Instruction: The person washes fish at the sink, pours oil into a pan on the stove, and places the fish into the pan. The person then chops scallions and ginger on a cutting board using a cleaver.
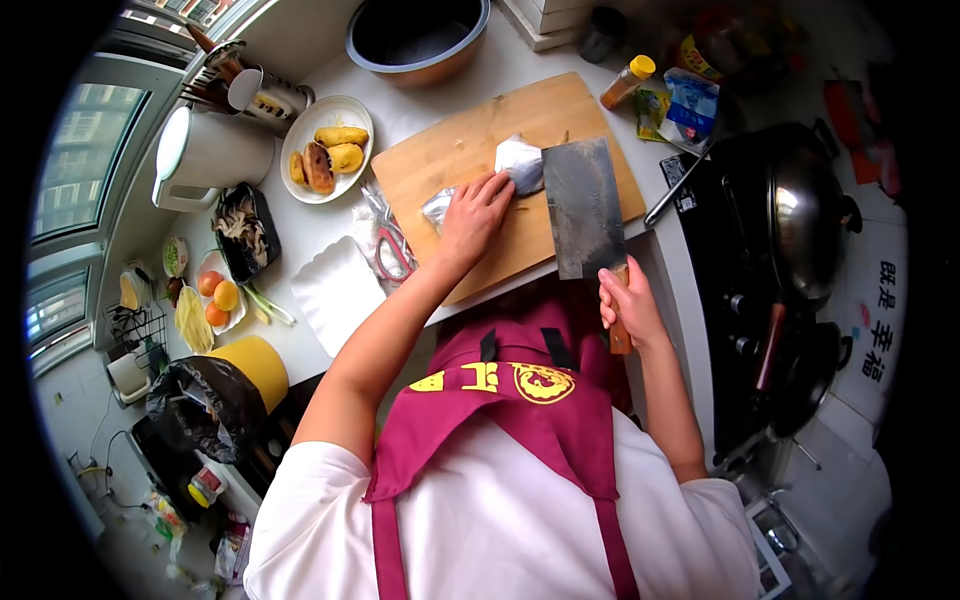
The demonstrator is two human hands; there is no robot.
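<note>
On the wooden cutting board lies a silvery fish, its middle covered by my left hand. The fingers of that hand are together and press down on the fish; another silvery part shows on the hand's left side. My right hand is closed around the wooden handle of a broad cleaver. The cleaver's dark blade is over the right half of the board, just beside the fish's right end. Whether the blade touches the fish, I cannot tell.
A plate of browned, yellow pieces and a large dark bowl stand behind the board. Red-handled scissors and a white tray lie left. A yellow-capped bottle and a stove with a lidded wok are right.
</note>
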